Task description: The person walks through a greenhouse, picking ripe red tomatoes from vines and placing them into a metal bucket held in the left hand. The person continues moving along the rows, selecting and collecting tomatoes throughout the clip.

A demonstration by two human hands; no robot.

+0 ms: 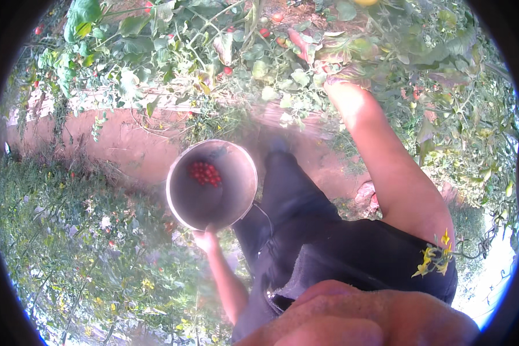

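My left hand (206,240) grips the near rim of a round bucket (240,186), which is tilted so that I look down into it. A small cluster of red cherry tomatoes (205,174) lies inside against the bottom. My right arm stretches forward into the tomato plants (298,78). Leaves partly cover my right hand (332,80), and bright glare blurs it, so whether its fingers hold anything is unclear. Close to it hang red tomatoes (264,33) on the vines.
A bare soil path (125,145) runs between two rows of plants. Dense foliage (91,251) fills the left side, with a few red fruits in it. A yellow-flowered sprig (434,258) hangs close to my right upper arm. A thin wire handle (266,216) loops from the bucket.
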